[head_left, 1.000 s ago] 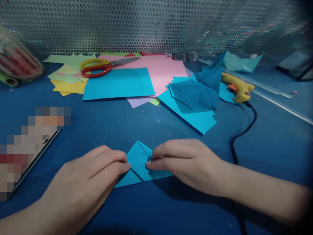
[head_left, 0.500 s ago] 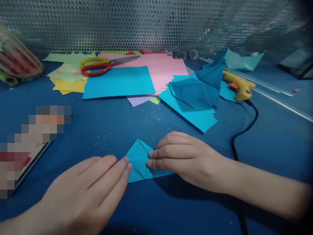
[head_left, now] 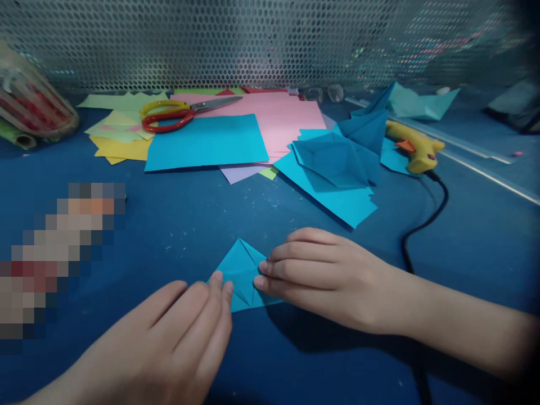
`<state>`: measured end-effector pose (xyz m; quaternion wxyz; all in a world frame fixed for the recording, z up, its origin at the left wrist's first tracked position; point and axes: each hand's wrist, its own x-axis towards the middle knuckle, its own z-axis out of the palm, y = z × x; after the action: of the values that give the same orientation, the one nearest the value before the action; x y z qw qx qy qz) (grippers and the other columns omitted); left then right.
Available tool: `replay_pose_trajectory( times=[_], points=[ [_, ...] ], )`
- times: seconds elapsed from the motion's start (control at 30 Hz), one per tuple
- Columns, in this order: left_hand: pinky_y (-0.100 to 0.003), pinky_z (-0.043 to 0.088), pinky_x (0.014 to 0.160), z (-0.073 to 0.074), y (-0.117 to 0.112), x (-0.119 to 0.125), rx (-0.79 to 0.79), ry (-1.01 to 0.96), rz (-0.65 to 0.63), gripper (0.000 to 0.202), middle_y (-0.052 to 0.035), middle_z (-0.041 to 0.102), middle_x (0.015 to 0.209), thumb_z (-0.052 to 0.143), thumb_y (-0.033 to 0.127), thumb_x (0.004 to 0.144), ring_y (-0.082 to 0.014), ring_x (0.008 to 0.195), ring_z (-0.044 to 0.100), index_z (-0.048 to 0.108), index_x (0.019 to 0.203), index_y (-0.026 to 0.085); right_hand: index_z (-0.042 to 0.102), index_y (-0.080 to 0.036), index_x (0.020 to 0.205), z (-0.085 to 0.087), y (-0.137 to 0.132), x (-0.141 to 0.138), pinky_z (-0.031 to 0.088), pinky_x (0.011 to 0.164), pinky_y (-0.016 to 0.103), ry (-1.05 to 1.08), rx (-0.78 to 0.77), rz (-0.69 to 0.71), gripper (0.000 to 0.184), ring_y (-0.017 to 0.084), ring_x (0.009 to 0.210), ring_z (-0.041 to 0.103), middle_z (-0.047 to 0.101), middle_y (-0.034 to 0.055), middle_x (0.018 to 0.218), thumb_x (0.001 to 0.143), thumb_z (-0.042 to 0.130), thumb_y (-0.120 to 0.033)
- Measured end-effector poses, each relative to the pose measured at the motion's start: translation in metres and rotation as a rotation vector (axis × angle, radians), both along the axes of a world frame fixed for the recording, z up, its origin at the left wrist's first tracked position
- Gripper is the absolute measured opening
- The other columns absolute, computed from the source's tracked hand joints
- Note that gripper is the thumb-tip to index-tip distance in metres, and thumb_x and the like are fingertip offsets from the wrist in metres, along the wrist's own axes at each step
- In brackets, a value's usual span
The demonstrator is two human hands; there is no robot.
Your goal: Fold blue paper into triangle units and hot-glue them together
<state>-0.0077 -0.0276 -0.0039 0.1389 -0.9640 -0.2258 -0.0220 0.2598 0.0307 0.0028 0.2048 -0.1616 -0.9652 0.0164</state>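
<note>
A piece of blue origami paper [head_left: 241,261], folded to a triangular point at the top with crease lines, lies flat on the table close to me. My left hand [head_left: 172,332] has its fingers together and bent, the tips pinching the paper's left side. From the right, my right hand [head_left: 329,275] grips the other side, thumb and fingertips pressed together at the folded edge. The paper's right corner is hidden beneath that hand, and the lower left corner is covered by my left fingers.
Scissors [head_left: 169,121] with red and yellow handles rest on stacked coloured paper [head_left: 211,143]. Folded blue paper pieces [head_left: 333,160] and a yellow glue gun [head_left: 422,152] with a black cord [head_left: 407,242] lie right. A jar [head_left: 36,107] stands far left, a blurred-out item [head_left: 63,242] nearer.
My left hand has shifted slightly right, its fingers more bent and further onto the paper. My right hand keeps nearly the same place. The view has moved a little.
</note>
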Motion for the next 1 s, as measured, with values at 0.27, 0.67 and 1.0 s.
replay_pose_trajectory(
  times=[0.27, 0.67, 1.0],
  points=[
    [-0.037, 0.047, 0.105, -0.020, -0.004, 0.003, 0.039, -0.249, 0.044, 0.036, -0.0146, 0.062, 0.135, 0.032, 0.014, 0.103, -0.0250, 0.119, 0.057, 0.061, 0.123, 0.008, 0.070, -0.015, 0.089, -0.001, 0.000, 0.001, 0.052, 0.085, 0.031, -0.051, -0.082, 0.009, 0.042, 0.017, 0.094, 0.061, 0.069, 0.0064, 0.092, 0.110, 0.034, -0.014],
    [-0.033, 0.040, 0.113, -0.020, -0.008, 0.003, 0.039, -0.217, 0.101, 0.042, -0.0149, 0.047, 0.147, 0.027, 0.012, 0.103, -0.0248, 0.129, 0.049, 0.051, 0.137, 0.006, 0.074, -0.003, 0.095, 0.000, 0.001, -0.001, 0.056, 0.083, 0.031, 0.066, -0.158, 0.053, 0.037, 0.020, 0.090, 0.063, 0.077, 0.0108, 0.100, 0.107, 0.040, -0.009],
    [-0.033, 0.041, 0.105, -0.008, 0.001, 0.007, 0.003, -0.213, 0.044, 0.040, -0.0113, 0.064, 0.132, 0.026, 0.007, 0.102, -0.0236, 0.120, 0.056, 0.056, 0.128, 0.010, 0.075, -0.007, 0.098, 0.000, -0.001, -0.001, 0.058, 0.085, 0.030, 0.075, -0.114, 0.033, 0.041, 0.017, 0.096, 0.068, 0.078, 0.0091, 0.115, 0.109, 0.036, -0.011]
  ],
)
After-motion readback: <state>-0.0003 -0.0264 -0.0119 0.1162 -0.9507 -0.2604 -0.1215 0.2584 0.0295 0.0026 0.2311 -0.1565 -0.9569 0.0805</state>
